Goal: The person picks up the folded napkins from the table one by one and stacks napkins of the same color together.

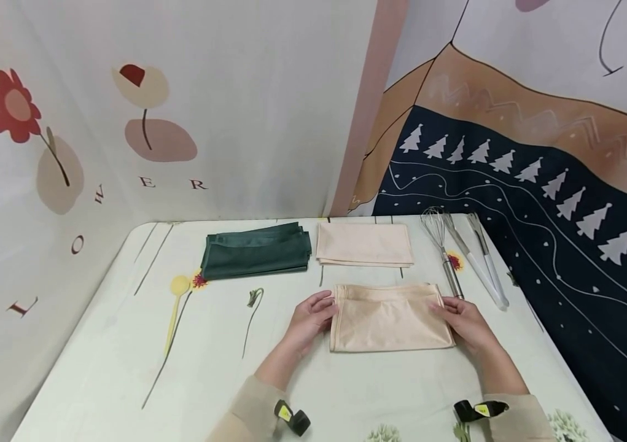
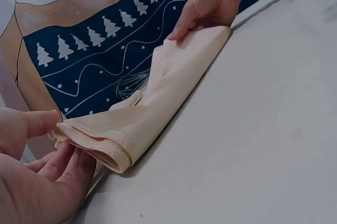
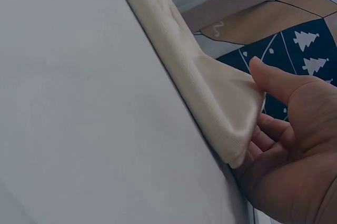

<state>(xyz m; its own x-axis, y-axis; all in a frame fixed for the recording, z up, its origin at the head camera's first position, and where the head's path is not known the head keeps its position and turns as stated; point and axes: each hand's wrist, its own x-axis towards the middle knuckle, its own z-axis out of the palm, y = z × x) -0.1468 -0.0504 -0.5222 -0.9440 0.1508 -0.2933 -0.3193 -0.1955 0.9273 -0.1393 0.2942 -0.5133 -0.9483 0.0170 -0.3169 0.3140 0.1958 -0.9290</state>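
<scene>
A peach folded cloth lies near the front of the table, its layers stacked into a rectangle. At its left end, my left hand holds the edge, thumb above and fingers under the layers, as the left wrist view shows. My right hand pinches the right end, with its thumb on top and the other fingers curled beneath. In the right wrist view, that corner of the cloth is raised and creased between them.
Behind lie a folded dark green cloth and a folded pale pink cloth. A whisk and two white-handled utensils are at the right. A yellow spoon rests at the left. Printed curtains rise behind the table.
</scene>
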